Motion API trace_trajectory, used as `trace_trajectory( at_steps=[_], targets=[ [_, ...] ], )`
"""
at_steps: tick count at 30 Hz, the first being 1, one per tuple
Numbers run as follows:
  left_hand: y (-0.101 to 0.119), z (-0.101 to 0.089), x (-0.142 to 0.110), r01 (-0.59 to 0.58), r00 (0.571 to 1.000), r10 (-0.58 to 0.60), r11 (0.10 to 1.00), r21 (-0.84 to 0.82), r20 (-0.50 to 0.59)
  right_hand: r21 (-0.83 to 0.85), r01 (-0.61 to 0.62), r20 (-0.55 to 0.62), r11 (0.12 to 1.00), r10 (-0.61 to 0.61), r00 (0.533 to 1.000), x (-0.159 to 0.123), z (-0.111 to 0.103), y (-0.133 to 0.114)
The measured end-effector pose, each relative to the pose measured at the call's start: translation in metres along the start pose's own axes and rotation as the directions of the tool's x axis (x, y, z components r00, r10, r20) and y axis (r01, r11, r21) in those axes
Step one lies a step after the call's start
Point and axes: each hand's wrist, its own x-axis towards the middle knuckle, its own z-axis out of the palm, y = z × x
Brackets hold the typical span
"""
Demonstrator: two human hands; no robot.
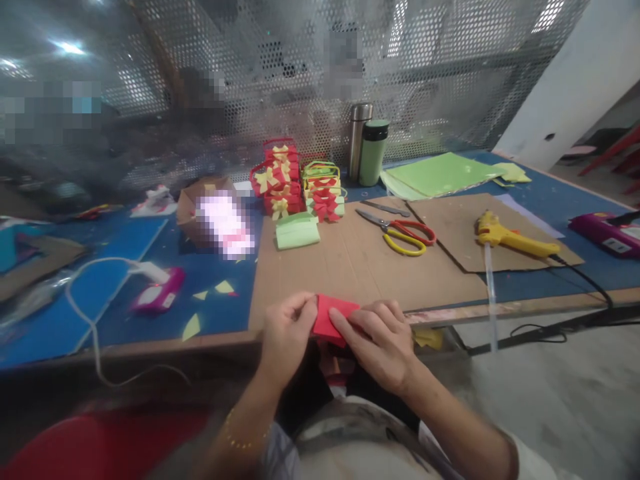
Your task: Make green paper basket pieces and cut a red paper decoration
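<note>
Between my two hands, at the table's front edge, is a small folded piece of red paper (329, 321). My left hand (290, 333) pinches its left edge between thumb and fingers. My right hand (383, 340) grips the right side, its thumb lying across the red face. The fingers behind the paper are hidden. Beyond my hands, on the brown cardboard (330, 267), lies a folded light green paper piece (297, 231). Farther back stand small red paper baskets (280, 177) with yellow bows and green-yellow ones (324, 190) with red bows.
Scissors (400, 233) with red and yellow handles lie on the cardboard beside a dark blade (385, 208). A yellow glue gun (517, 239) rests at right, its cable trailing off the edge. Two bottles (374, 153) stand behind. A white cable (95, 327) hangs over the left edge.
</note>
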Motion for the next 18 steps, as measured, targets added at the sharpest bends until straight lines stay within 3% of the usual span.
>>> trace_trajectory(
  at_steps=[7, 12, 18],
  targets=[
    [0.006, -0.006, 0.001, 0.001, 1.000, -0.002, 0.996, 0.093, 0.013, 0.022, -0.014, 0.024, 1.000, 0.013, 1.000, -0.007, 0.012, 0.001],
    [0.000, -0.012, 0.002, 0.046, 0.994, -0.043, 0.998, -0.030, 0.097, 0.040, 0.010, 0.095, 0.999, -0.013, 0.995, -0.010, 0.014, 0.002],
    [-0.015, -0.015, 0.004, 0.137, 0.987, -0.121, 0.978, -0.159, 0.106, 0.051, 0.030, 0.088, 0.998, -0.034, 0.996, -0.009, 0.017, -0.001]
  ],
)
